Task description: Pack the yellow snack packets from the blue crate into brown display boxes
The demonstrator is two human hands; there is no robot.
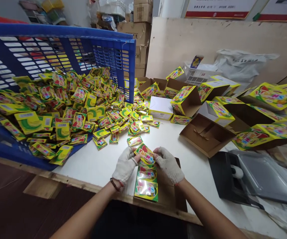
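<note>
Between my two gloved hands is a small yellow-green candy box (145,155) with fruit pictures, tilted above an open cardboard display box (167,191). My left hand (125,165) grips its left edge, and my right hand (168,165) pinches its right edge. Both hands wear white fingerless gloves, fingertips bare. Below the held box, a column of similar candy boxes (146,186) lies along the left side of the display box. Just beyond my left fingers, another candy box (135,141) lies flat on the white tabletop (91,166).
A blue plastic crate (131,66) on its side spills a heap of candy boxes (79,109) onto the table at left. Several display boxes (208,132) crowd the right. Nearer sit a black tray (223,179) and clear plastic covers (265,176). Cartons (135,36) are stacked behind.
</note>
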